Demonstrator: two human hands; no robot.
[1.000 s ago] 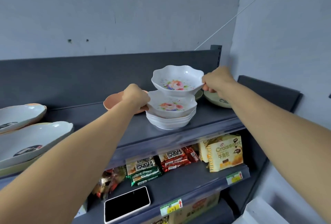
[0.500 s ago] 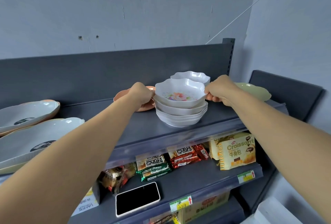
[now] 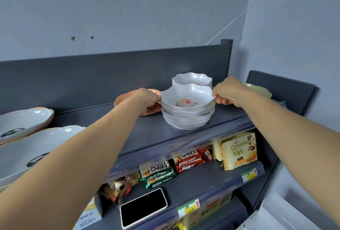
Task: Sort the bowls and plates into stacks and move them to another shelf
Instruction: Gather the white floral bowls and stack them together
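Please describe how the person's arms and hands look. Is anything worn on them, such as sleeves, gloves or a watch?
The left forearm and right forearm are bare as far as the picture shows; no sleeve comes into view. The left hand and the right hand wear no gloves. No watch, bracelet or ring shows on the sides facing the camera.

This is a small shop. Dark metal display shelving (image 3: 165, 134) stands against a bare painted wall (image 3: 128, 9), with clear price rails (image 3: 184, 149) along its front edges. Yellow-and-green price labels (image 3: 188, 209) sit in the lower rail. Packaged snacks (image 3: 158, 172) and croissant packs (image 3: 239, 150) fill the lower shelf, and the large plates (image 3: 24, 125) on the left carry dark product stickers (image 3: 12, 132).
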